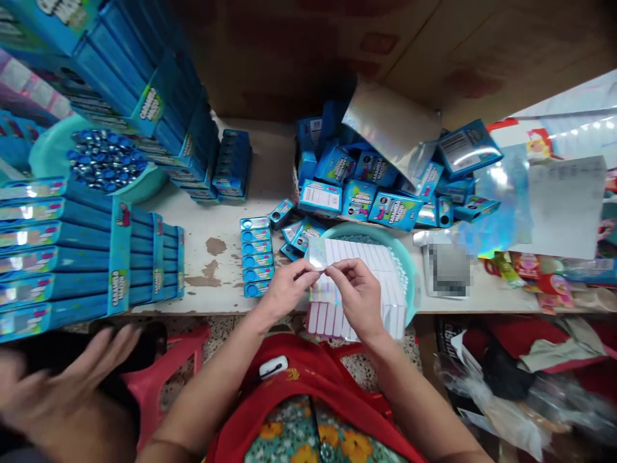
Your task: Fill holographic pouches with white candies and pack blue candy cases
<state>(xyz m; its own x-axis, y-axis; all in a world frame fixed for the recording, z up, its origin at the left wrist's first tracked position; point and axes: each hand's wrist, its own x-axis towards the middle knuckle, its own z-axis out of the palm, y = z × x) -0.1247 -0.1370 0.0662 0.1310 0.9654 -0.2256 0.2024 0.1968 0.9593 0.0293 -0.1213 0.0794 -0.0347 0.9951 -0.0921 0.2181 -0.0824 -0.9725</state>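
Note:
My left hand [288, 288] and my right hand [360, 297] meet at their fingertips over a teal bowl [411, 273]. Both pinch the lower edge of a small piece of shiny film [317, 252]. Beneath and beside my hands are rows of small white boxes [393, 289] lying across the bowl, some under glossy plastic. Tiny pale pieces [380, 241] show inside the bowl behind them. Left of my left hand stands a column of small blue candy boxes [257, 257], with a few loose blue boxes [306, 235] behind it.
A heap of blue candy boxes [359, 199] with a shiny sheet [385, 128] on top is behind the bowl. Tall stacks of blue boxes [144, 103] and a teal basin [53, 151] of blue-silver pieces stand left. Another person's blurred hand [91, 366] is at lower left.

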